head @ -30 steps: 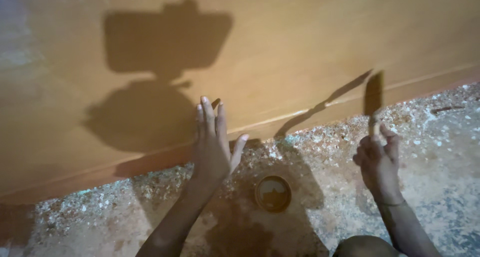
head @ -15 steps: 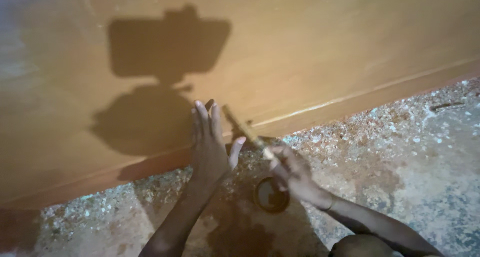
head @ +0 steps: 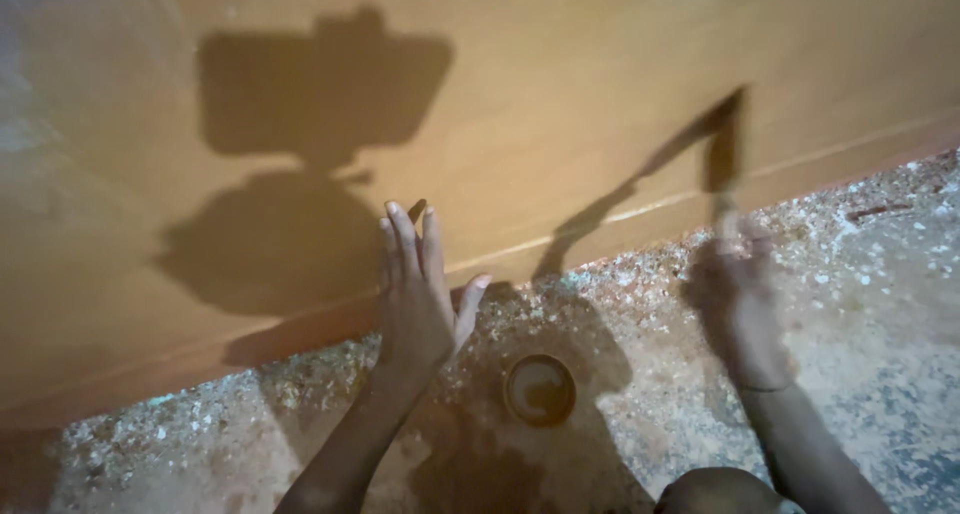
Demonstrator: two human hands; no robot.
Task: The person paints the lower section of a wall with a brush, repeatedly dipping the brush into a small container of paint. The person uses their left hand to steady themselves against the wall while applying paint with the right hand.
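Left hand (head: pixel 415 299): open and flat, fingers together and pointing up, thumb spread; its fingertips press on the lower edge of the wooden board (head: pixel 560 104), and it grips nothing.
Right hand (head: pixel 742 294): blurred, closed around the handle of a brush (head: pixel 722 159), well to the right of the left hand.
Brush: upright, its dark head lying against the board just above the board's lower edge; the blur hides finer detail.
Bowl (head: pixel 540 389): small, round, with brown liquid inside, standing on the floor (head: pixel 880 274) just below the board's edge, between the two hands.
Board: large, brown, smooth, bearing dark shadows.
Floor: rough and speckled, strewn with pale shavings along the board's edge.
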